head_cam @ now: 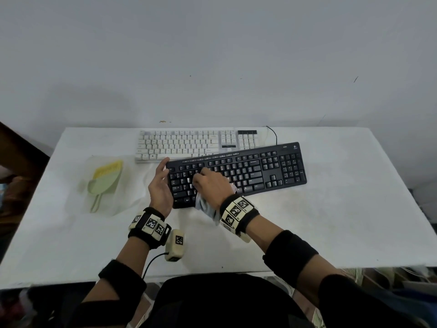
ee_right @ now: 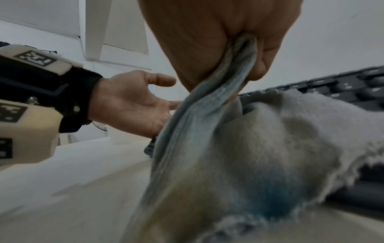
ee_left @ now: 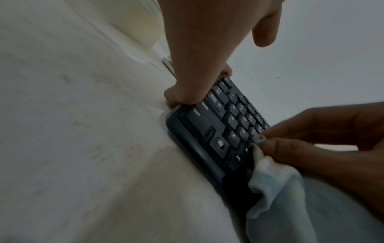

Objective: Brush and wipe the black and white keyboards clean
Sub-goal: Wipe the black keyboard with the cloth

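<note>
Right hand (head_cam: 212, 183) with curled fingers gripping a pale blue cloth (head_cam: 207, 208) on the left keys of the black keyboard (head_cam: 248, 171), left hand (head_cam: 160, 185) with straight fingers touching its left edge, white keyboard (head_cam: 189, 145) just behind on the table (head_cam: 331, 221)

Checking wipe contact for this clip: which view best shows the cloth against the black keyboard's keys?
The left wrist view: the right hand pinches the cloth onto the black keyboard keys. In the head view that hand mostly hides the cloth. The right wrist view shows the cloth close and blurred, with few keys.
</note>
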The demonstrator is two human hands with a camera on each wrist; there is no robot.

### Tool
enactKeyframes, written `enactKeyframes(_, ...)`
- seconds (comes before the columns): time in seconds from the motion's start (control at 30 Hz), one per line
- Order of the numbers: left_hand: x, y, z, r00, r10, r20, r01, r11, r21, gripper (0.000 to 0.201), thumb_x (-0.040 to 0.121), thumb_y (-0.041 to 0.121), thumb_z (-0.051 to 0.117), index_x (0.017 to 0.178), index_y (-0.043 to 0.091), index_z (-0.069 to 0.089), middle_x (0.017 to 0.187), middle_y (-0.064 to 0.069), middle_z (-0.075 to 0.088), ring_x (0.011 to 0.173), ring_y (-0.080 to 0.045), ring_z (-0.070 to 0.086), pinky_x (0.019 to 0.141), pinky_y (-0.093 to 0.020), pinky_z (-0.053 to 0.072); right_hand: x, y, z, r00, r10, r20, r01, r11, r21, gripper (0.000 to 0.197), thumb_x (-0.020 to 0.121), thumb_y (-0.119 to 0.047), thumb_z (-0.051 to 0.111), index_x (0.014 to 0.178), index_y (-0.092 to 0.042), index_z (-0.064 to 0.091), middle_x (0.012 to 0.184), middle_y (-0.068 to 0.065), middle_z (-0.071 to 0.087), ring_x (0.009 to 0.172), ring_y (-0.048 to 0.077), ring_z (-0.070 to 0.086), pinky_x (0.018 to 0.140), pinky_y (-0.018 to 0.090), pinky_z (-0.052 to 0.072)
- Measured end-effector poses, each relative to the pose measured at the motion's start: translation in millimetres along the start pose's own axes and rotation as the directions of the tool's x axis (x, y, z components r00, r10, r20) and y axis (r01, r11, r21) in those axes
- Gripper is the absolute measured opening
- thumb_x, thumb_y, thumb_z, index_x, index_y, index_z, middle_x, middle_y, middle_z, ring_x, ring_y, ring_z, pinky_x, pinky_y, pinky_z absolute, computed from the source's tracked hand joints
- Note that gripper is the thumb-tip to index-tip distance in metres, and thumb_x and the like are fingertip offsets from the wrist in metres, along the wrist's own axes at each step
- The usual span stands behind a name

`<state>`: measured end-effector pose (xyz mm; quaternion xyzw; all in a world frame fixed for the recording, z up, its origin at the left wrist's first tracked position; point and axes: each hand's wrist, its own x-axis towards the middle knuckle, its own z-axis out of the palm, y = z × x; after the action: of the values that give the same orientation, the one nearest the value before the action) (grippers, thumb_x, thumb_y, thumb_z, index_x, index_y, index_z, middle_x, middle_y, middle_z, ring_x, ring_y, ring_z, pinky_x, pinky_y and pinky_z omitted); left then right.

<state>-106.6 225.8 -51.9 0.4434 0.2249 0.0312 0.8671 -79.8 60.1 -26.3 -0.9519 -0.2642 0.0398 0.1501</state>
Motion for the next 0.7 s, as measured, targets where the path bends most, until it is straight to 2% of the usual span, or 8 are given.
enactKeyframes(0.13, -2, 1, 1, 1.0, -0.001, 0.01, 0.001, 1.0, 0.009, 0.043, 0.092, 0.025, 0.054, 0.135, 0.024, 0.059, 0.116, -0.008, 0.066, 0.103, -0.024, 0.064, 0.09, -0.041, 0.052, -10, 20, -8, 0.998, 0.067, 0.01, -0.067, 0.997, -0.025, 0.018, 0.101, -0.025, 0.056, 0.107, -0.01, 0.065, 0.099, 0.005, 0.056, 0.075, 0.02, 0.058, 0.073, 0.039, 0.057)
enactKeyframes(0.27, 0, 3, 2, 1.0, -0.021, 0.012, 0.021, 1.0, 0.015, 0.049, 0.083, 0.029, 0.06, 0.132, 0.026, 0.062, 0.116, -0.004, 0.066, 0.109, -0.023, 0.062, 0.098, -0.044, 0.048, -21, 53, -16, 0.982, 0.185, -0.02, -0.186, 0.982, -0.029, 0.015, 0.1, -0.024, 0.059, 0.107, -0.012, 0.065, 0.099, 0.002, 0.056, 0.078, 0.017, 0.056, 0.078, 0.032, 0.054)
enactKeyframes(0.4, -1, 2, 1, 1.0, -0.02, 0.012, 0.02, 1.0, 0.012, 0.05, 0.083, 0.029, 0.061, 0.133, 0.026, 0.061, 0.117, -0.005, 0.067, 0.108, -0.023, 0.063, 0.101, -0.045, 0.047, -19, 44, -15, 0.989, 0.14, -0.046, -0.142, 0.989, -0.04, 0.013, 0.098, -0.021, 0.062, 0.103, -0.01, 0.065, 0.098, 0.003, 0.054, 0.074, 0.017, 0.056, 0.074, 0.035, 0.057)
enactKeyframes(0.5, -3, 3, 4, 1.0, -0.017, 0.018, 0.017, 1.0, 0.007, 0.048, 0.087, 0.027, 0.059, 0.135, 0.026, 0.06, 0.113, -0.005, 0.068, 0.104, -0.022, 0.065, 0.095, -0.042, 0.05, -14, 34, -9, 0.993, 0.107, -0.045, -0.108, 0.994, -0.018, 0.016, 0.098, -0.021, 0.064, 0.106, -0.008, 0.067, 0.102, 0.005, 0.055, 0.072, 0.017, 0.057, 0.07, 0.033, 0.057)
enactKeyframes(0.7, -5, 6, 4, 0.999, -0.038, 0.03, 0.038, 0.999, -0.009, 0.057, 0.08, 0.029, 0.06, 0.137, 0.026, 0.057, 0.115, -0.005, 0.064, 0.102, -0.02, 0.064, 0.085, -0.038, 0.054, -25, 63, -17, 0.987, 0.16, 0.016, -0.159, 0.985, -0.071, 0.019, 0.096, -0.016, 0.064, 0.112, -0.008, 0.059, 0.113, 0.008, 0.055, 0.08, 0.018, 0.058, 0.08, 0.035, 0.057)
